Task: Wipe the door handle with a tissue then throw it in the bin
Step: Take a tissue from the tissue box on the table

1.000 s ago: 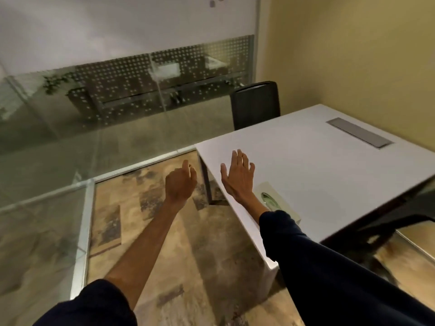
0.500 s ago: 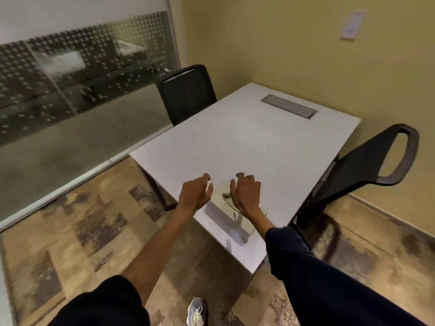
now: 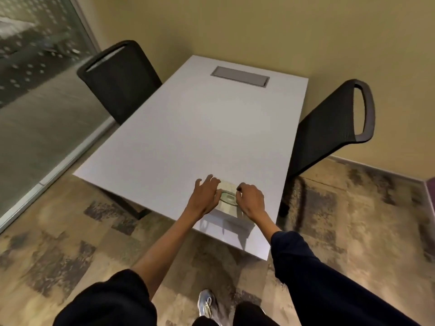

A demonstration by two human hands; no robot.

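At the near edge of a white table [image 3: 188, 142], a tissue box [image 3: 229, 209] is set, and everything else is placed around it. Well left of the box, a glass wall [image 3: 35, 102] is seen; beyond it to the left, a black chair [image 3: 120, 78]. Touching the box's left side, the left hand [image 3: 204, 196] is spread open, apparently steadying it. At the oval opening [image 3: 227, 198], tissue is faintly visible inside. Over the box's right side, the right hand [image 3: 250, 200] is curled, fingertips at the opening; whether tissue is pinched cannot be told. Fetching the tissue seems to be the step in hand; a single sheet must be drawn next. Right of the box, a second chair [image 3: 334, 128] stands. No door handle or bin is shown.
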